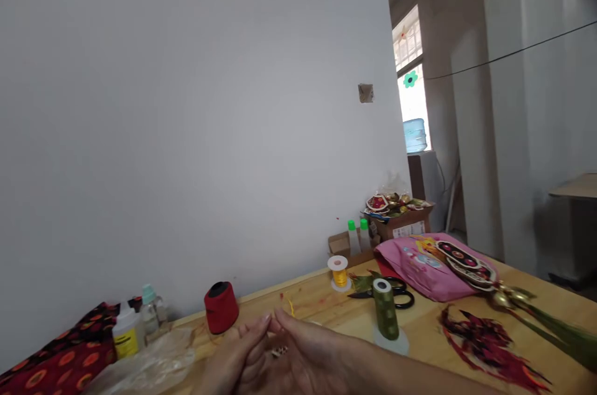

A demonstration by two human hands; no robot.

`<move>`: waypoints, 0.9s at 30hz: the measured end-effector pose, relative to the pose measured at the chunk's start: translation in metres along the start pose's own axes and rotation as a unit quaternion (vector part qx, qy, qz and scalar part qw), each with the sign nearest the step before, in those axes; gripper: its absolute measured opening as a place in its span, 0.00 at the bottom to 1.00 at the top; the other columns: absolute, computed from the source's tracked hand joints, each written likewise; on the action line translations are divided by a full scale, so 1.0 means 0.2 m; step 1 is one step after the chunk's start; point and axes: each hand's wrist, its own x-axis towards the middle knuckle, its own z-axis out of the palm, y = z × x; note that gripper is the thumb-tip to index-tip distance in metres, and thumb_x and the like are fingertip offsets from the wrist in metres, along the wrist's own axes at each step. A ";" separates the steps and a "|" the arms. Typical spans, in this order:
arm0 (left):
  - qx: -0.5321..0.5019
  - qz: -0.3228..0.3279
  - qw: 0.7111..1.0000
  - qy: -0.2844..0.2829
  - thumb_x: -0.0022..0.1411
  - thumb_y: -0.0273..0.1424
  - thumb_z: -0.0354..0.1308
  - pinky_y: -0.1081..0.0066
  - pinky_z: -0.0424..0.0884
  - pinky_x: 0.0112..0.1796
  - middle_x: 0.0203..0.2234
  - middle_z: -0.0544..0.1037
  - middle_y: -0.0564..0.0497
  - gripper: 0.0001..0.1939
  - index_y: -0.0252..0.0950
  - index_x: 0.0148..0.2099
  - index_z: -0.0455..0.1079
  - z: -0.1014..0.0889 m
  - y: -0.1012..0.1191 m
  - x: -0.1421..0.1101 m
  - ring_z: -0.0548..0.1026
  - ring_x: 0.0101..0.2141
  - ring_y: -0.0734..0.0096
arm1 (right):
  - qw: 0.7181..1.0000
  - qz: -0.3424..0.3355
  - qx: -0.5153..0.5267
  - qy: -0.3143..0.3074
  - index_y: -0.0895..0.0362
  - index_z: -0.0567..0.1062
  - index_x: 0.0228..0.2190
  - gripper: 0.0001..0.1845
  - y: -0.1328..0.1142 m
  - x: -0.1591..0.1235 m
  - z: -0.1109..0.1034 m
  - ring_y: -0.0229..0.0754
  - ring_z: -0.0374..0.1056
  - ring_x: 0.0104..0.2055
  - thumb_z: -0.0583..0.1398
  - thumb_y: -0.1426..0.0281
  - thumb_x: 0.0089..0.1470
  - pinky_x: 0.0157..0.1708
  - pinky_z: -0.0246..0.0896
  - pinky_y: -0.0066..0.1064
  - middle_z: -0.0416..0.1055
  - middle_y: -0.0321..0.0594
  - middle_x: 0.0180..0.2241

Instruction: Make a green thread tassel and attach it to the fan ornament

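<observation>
Both hands meet low at the bottom middle of the head view, over a wooden table [433,333]. My left hand [236,357] and my right hand [303,354] touch at the fingertips, fingers pressed together in a pinch. A tiny pale, speckled piece [280,351] shows between the palms; I cannot make out what it is. Just behind the hands stand a red thread spool [221,306] and a green thread spool [386,310].
A yellow spool [339,270] and black scissors [401,295] lie behind the green spool. Pink cloth [420,264] carries a patterned ornament [466,261]. Red patterned fabric [60,354], bottles [125,329] and clear plastic [149,364] sit left. A cardboard box [401,221] stands by the wall.
</observation>
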 end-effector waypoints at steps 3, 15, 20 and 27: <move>0.028 0.021 0.998 0.057 0.40 0.49 0.59 0.80 0.34 0.13 0.06 0.47 0.66 0.21 0.33 0.24 0.66 -0.02 -0.09 0.13 0.39 0.11 0.87 | 0.991 0.053 0.103 -0.067 0.57 0.71 0.34 0.37 0.09 0.00 -0.08 0.31 0.56 0.15 0.37 0.44 0.48 0.19 0.52 0.22 0.64 0.34 0.18; -0.320 -0.200 0.922 -0.089 0.53 0.52 0.43 0.82 0.55 0.14 0.12 0.66 0.53 0.29 0.30 0.29 0.69 0.11 -0.33 0.23 0.62 0.13 0.81 | 0.832 -0.207 -0.457 0.234 0.52 0.77 0.27 0.07 0.16 -0.10 -0.23 0.33 0.58 0.23 0.57 0.69 0.48 0.23 0.47 0.23 0.63 0.32 0.19; -0.298 -0.222 0.922 -0.107 0.50 0.55 0.42 0.76 0.60 0.19 0.13 0.70 0.50 0.31 0.31 0.25 0.69 0.19 -0.34 0.15 0.67 0.16 0.73 | 0.810 -0.245 -0.470 0.251 0.56 0.76 0.26 0.09 0.19 -0.12 -0.24 0.32 0.59 0.23 0.56 0.68 0.50 0.23 0.48 0.22 0.64 0.33 0.20; -0.215 -0.240 0.919 -0.230 0.47 0.60 0.29 0.78 0.59 0.22 0.17 0.74 0.40 0.46 0.22 0.28 0.71 0.22 -0.36 0.12 0.72 0.19 0.70 | 0.892 -0.172 -0.361 0.211 0.57 0.77 0.24 0.07 0.26 -0.12 -0.28 0.31 0.55 0.21 0.58 0.71 0.46 0.21 0.47 0.21 0.62 0.31 0.18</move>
